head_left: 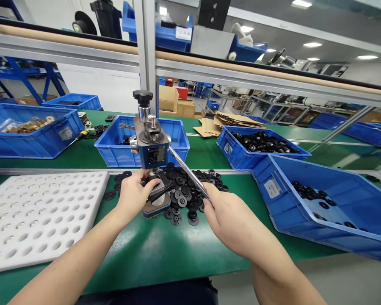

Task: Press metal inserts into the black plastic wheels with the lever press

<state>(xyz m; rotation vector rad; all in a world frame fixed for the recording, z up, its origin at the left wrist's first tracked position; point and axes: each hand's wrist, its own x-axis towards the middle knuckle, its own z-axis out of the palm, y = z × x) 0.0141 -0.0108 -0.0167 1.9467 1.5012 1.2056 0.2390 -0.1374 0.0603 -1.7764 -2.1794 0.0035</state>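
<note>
Fingers of the right hand (225,216) are closed around the end of a steel lever (189,173), which slopes up and away from that grip to the side of a blue hand press (153,156). Ahead and to the left of it, the left hand (133,190) has thumb and fingertips at the foot of the press ram; whether they pinch a part there cannot be told, as the contact is covered. A white foam tray (34,260), with round pockets, lies left of the left hand on the green bench (209,258). Loose black discs (193,186) spread between the two hands and just past the right one. A large blue bin (298,228) holding black rings stands to the right of the lever grip. Beyond the press is another blue bin (114,156) with a wrench (127,126) in it; farther right of that, flat cardboard (235,120) is piled.
</note>
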